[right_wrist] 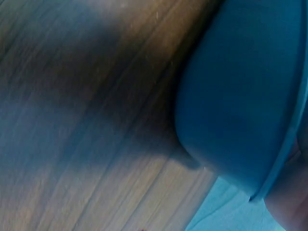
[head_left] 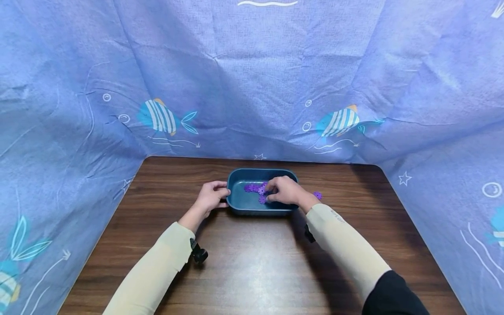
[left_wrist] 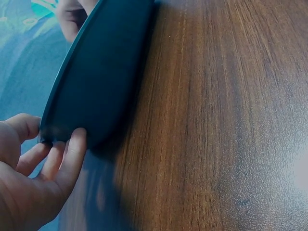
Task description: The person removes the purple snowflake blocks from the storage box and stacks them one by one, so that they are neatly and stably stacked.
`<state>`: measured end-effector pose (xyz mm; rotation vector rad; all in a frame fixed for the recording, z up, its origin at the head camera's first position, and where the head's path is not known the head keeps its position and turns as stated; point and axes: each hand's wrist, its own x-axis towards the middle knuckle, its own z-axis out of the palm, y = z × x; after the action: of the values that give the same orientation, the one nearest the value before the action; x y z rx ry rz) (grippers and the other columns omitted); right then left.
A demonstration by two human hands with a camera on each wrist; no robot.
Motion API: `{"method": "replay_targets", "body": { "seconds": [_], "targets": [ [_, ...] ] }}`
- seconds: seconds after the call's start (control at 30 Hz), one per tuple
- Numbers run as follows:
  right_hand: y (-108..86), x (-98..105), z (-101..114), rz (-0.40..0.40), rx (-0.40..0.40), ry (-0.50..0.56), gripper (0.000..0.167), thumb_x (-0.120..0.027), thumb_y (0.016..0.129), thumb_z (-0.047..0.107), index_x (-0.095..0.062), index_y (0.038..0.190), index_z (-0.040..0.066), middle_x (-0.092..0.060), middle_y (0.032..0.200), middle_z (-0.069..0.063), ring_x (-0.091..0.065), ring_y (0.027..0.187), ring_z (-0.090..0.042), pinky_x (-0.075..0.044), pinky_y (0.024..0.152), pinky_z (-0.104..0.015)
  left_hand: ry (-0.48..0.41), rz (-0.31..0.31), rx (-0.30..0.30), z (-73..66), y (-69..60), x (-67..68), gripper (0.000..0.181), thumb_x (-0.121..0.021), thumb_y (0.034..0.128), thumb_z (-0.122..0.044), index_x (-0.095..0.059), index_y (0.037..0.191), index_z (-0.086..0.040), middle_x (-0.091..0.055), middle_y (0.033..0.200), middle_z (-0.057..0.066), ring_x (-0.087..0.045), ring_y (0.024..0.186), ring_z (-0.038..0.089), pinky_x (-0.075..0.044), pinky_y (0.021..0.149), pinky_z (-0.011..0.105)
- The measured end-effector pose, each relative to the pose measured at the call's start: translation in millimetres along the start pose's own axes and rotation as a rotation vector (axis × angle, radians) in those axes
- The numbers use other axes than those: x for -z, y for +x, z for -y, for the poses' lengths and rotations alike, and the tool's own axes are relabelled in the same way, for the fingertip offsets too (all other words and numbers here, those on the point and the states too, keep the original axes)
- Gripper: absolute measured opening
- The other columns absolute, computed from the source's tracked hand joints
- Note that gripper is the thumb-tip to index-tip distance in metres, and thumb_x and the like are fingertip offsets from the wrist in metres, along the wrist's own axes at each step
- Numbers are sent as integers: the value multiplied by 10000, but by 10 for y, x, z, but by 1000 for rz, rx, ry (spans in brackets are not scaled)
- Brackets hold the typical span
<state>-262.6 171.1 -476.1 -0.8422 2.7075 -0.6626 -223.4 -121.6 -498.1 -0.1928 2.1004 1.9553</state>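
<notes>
A stray purple disc lies on the surface, right of the bin of purple discs. Your left grip holds its end; your right grip reaches inside, hold unclear.

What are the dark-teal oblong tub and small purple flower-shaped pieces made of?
The tub looks like satin plastic: smooth, uniform wall with moulded rim. The purple pieces are perhaps plastic too, being evenly coloured and notched; their finish is unclear.
</notes>
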Motion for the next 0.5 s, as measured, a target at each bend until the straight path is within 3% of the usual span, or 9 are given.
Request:
{"method": "replay_targets", "body": {
  "seconds": [0.5],
  "targets": [
    [102,-166,97,42,-5,-128,215,-830,881,292,-801,1062,179,-750,1059,47,-670,976,-121,-594,897,-355,-14,11,7,-23,3,0,446,-642,978,-34,-549,1405,57,-619,1309,288,-715,982,255,-660,726,356]
  ]
}}
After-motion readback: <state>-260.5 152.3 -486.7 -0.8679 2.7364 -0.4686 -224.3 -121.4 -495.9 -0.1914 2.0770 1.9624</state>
